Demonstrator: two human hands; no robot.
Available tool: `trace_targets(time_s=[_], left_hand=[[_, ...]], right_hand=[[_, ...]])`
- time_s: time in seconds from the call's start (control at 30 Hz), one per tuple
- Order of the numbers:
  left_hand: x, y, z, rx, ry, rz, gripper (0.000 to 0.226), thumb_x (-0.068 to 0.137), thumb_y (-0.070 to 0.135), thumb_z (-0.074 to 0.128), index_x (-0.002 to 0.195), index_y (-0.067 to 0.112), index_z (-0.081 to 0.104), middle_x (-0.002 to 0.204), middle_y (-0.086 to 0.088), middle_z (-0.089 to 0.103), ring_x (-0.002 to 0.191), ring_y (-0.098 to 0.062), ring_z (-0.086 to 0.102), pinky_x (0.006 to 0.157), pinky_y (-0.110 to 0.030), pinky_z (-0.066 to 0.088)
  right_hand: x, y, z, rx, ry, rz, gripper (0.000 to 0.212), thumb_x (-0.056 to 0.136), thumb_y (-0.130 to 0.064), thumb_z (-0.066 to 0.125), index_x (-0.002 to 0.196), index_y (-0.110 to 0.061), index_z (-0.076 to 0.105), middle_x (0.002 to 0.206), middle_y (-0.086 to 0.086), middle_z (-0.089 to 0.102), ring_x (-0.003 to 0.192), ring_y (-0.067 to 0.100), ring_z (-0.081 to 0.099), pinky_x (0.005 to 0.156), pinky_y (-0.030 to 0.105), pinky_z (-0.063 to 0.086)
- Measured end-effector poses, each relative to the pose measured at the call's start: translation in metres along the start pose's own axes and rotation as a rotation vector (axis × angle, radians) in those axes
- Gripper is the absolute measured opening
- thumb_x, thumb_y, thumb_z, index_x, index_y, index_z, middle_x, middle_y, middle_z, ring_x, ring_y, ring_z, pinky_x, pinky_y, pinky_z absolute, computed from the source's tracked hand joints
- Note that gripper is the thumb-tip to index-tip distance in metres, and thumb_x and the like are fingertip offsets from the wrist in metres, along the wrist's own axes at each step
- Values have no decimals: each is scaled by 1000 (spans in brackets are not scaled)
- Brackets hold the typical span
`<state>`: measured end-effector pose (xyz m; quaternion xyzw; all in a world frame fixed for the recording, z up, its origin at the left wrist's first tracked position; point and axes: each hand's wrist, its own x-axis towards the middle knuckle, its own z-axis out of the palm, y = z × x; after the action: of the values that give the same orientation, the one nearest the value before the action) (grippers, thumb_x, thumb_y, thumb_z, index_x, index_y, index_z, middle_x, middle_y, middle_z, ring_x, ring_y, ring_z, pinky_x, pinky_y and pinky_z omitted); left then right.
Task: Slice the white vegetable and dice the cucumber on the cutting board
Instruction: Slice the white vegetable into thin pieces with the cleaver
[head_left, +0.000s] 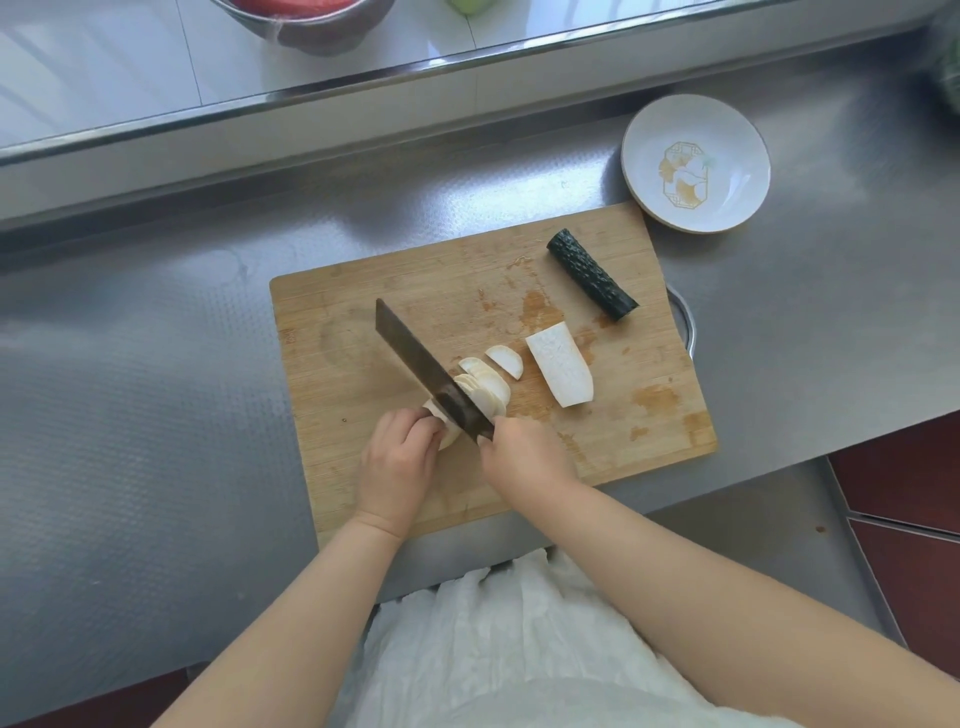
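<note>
White vegetable (448, 434) pinned by curled left hand (399, 457) so it won't roll | right hand (522, 457) wraps knife (423, 371); slices (485, 387) fall aside | cucumber (592, 274) waits

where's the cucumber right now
In the head view the cucumber lies uncut at the far right corner of the cutting board, between the white plate and the big white vegetable piece.

The knife (431, 375) handle is hidden inside the right hand (522, 454). The left hand (397, 457) covers most of the uncut white vegetable (448, 435). At 12 o'clock, the frame edge cuts off a metal bowl (306, 26) and a green item (470, 5). At 2 o'clock, a dark green thing (948, 73) is blurred and cropped.
</note>
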<state>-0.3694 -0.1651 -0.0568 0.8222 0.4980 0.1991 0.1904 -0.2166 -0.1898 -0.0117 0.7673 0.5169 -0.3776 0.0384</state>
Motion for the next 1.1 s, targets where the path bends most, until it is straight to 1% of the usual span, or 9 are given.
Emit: trace_targets(time_s=[0.1,0.17,0.27,0.33,0.53,0.63,0.77,0.87,1.1], left_hand=[[1,3,-3,28,-24,-9,9,75,0,77,79,3,70,84,-10,66,69,-33,58,50,-38,49],[2,3,-5,29,-18,11,5,81,7,70,79,3,70,85,-10,67,71,-33,60,49,-37,49],[3,3,-7,13,-41,16,25,87,20,53,82,2,70,88,-11,68,76,-32,62,51,-36,51],[3,3,-8,9,-50,19,29,87,22,50,82,1,70,88,-11,68,78,-33,63,53,-36,52],[3,3,-6,-1,-27,16,30,86,19,47,83,-1,70,87,-13,68,76,-34,63,55,-37,52],[1,1,-4,8,-6,22,31,86,18,46,84,-2,70,85,-14,67,75,-34,62,54,-37,52],[0,-2,0,37,24,38,29,88,18,48,85,0,70,85,-12,67,75,-32,60,54,-33,48],[-1,-5,4,39,44,50,27,88,18,48,85,1,69,86,-10,66,78,-29,56,57,-32,46],[-1,-5,4,56,60,58,28,88,18,48,82,1,69,86,-10,67,76,-29,57,54,-31,46]], right_hand=[[-8,2,2,-58,62,-51,26,96,-19,42,116,-20,57,94,8,65,88,30,61,60,31,40],[-13,4,2,-77,79,-81,31,95,-17,42,123,-22,55,95,7,66,87,29,61,58,31,37],[-20,4,-1,-99,92,-115,28,93,-15,42,115,-21,58,88,5,67,81,28,62,56,29,34],[-26,2,0,-125,86,-139,25,93,-15,42,111,-20,58,86,4,67,77,27,62,54,28,32],[-36,-1,4,-100,71,-112,25,94,-15,42,113,-21,58,86,5,67,77,29,62,53,28,35],[-38,-4,4,-130,69,-117,26,92,-14,43,112,-20,58,86,6,67,74,29,60,52,28,32],[-37,-7,3,-146,67,-100,24,92,-12,43,109,-17,58,85,7,66,65,26,47,47,26,23],[-37,-9,2,-140,56,-83,24,92,-11,42,109,-16,58,87,7,66,68,27,50,49,26,26],[-31,-20,-2,-134,-9,-43,14,88,-5,43,96,-13,53,90,9,64,67,25,46,46,25,24]])
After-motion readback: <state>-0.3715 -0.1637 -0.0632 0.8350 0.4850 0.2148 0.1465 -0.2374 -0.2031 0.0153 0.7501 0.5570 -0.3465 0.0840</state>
